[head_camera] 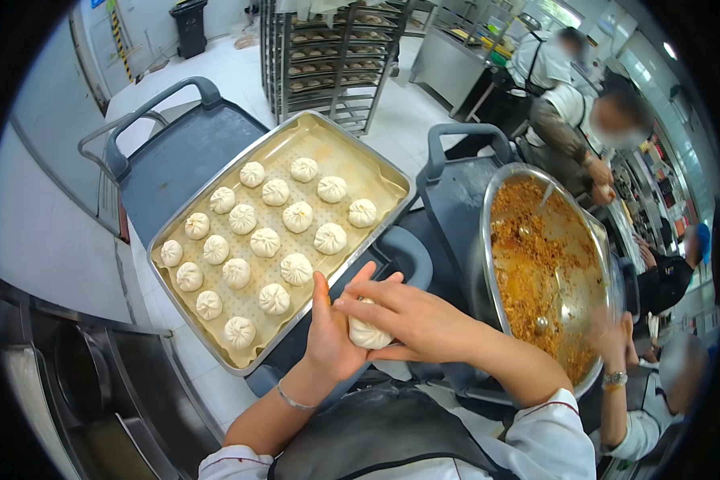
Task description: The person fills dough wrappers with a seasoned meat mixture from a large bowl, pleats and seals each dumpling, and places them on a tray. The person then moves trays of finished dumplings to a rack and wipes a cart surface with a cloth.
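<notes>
Between my two hands sits a pleated dough bun (369, 331), partly covered by my fingers. My left hand (331, 327) cups it from the left, palm turned up. From the right, my right hand (417, 318) curves over its top, thumb along the near side. Just beyond lies a metal baking tray (360, 141) lined with a yellowish perforated sheet. Rows of pleated buns (265, 242) rest on it, spaced apart. To my right, a large steel bowl (487, 240) holds an orange-brown crumbly filling (531, 240), with what looks like a spoon handle in it.
Grey utility carts (186, 156) stand under the tray and near the bowl (462, 180). A rack (336, 66) with loaded trays is ahead. One co-worker's blurred hand (606, 342) is at the bowl's right rim; other people (552, 108) work at a counter on the right.
</notes>
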Available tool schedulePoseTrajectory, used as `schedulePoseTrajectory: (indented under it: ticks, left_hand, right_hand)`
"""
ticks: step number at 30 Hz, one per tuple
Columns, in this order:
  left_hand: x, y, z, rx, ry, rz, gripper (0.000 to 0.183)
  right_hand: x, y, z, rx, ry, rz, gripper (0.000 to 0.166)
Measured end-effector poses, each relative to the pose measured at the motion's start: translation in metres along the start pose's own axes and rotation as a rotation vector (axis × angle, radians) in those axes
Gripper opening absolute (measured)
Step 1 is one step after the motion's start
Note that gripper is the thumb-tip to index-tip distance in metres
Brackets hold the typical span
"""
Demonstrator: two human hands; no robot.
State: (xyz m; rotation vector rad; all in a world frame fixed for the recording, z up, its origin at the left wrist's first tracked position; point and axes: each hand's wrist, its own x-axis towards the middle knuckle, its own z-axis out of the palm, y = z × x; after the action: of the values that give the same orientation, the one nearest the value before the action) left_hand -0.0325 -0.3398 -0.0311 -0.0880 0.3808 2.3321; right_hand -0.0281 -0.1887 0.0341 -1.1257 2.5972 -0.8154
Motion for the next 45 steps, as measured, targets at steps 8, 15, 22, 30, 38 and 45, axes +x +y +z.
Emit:
schedulePoseTrajectory:
  ticks: [8,15,22,30,38,45]
  left_hand:
    - [0.038,0.021,-0.007,-0.052,0.065,0.141,0.088]
    - [0.057,0.035,-0.016,0.004,0.109,0.229,0.082]
    - [0.069,0.039,-0.018,0.035,0.159,0.235,0.081]
    - [0.083,0.046,-0.017,0.129,0.218,0.207,0.084]
    - [0.093,0.052,-0.029,0.097,0.236,0.288,0.087]
    - [0.097,0.056,-0.05,-0.098,0.244,0.371,0.086]
  right_hand:
    - [0.039,0.074,-0.021,0.254,-0.037,-0.135,0.07]
    - [0.079,0.123,-0.05,0.335,-0.041,-0.298,0.033]
    - [0.103,0.14,-0.053,0.344,-0.139,-0.383,0.023]
    - [0.111,0.145,-0.053,0.186,-0.138,-0.44,0.018]
    - [0.11,0.147,-0.056,0.379,-0.132,-0.229,0.058]
    - [0.123,0.177,-0.002,0.312,-0.204,-0.245,0.065]
